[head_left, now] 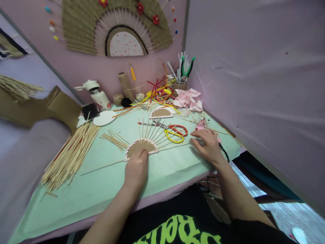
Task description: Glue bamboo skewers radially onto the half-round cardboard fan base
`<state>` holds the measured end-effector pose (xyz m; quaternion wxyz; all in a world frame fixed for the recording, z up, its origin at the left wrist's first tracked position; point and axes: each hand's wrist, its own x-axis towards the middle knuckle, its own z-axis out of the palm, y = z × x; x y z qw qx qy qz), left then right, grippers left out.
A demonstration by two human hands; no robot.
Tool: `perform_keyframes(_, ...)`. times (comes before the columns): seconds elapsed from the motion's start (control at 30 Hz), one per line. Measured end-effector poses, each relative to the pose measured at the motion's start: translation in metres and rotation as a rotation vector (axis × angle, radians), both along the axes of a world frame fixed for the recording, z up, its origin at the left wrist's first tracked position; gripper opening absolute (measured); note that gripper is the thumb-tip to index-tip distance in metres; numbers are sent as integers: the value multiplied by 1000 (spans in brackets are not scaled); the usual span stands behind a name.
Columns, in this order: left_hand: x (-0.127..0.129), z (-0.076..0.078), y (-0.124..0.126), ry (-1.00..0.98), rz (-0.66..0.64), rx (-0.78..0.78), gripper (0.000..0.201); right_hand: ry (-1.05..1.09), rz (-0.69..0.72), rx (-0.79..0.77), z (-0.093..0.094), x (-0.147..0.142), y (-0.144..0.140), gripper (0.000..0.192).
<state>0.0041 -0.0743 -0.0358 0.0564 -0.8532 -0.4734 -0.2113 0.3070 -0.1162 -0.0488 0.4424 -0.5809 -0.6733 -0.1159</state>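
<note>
- Pressing down on the cardboard half-disc, the left hand lies flat, fingertips on its near edge, grasping nothing, just pinning it to the table.
- Half-disc sits mid-table, thin sticks fanning out from its curved rim toward the far side.
- Right hand is spread, palm down, to the right of the fan; fingers rest on the table by a long stick and close on nothing that shows.
- Scissors with red and yellow handles lie just beyond the fan, between the hands.
- Big bundle of loose sticks lies at the left, a smaller pile just left of the half-disc.
- Second half-disc and pink cloth lie farther back.
- Judgement: keep steady downward pressure on the half-disc so the fanned sticks don't shift; pick one stick at a time, keep the spacing even, and avoid sweeping the wrist across the fan.
</note>
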Motion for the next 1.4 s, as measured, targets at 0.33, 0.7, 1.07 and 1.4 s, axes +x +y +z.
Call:
perform_keyframes(0.33,1,0,1,-16,-32,42,28,27,-31,-15,1,0,0,9)
perform_keyframes(0.7,1,-1,1,-26,-37,47,25,94,-74,-66,5,-3,0,12)
perform_keyframes(1.07,2,10,-2,-93,-129,79,22,92,-139,35,22,0,5,12)
perform_keyframes(1.4,8,9,2,-124,-105,62,23,238,-117,26,37,-17,27,14)
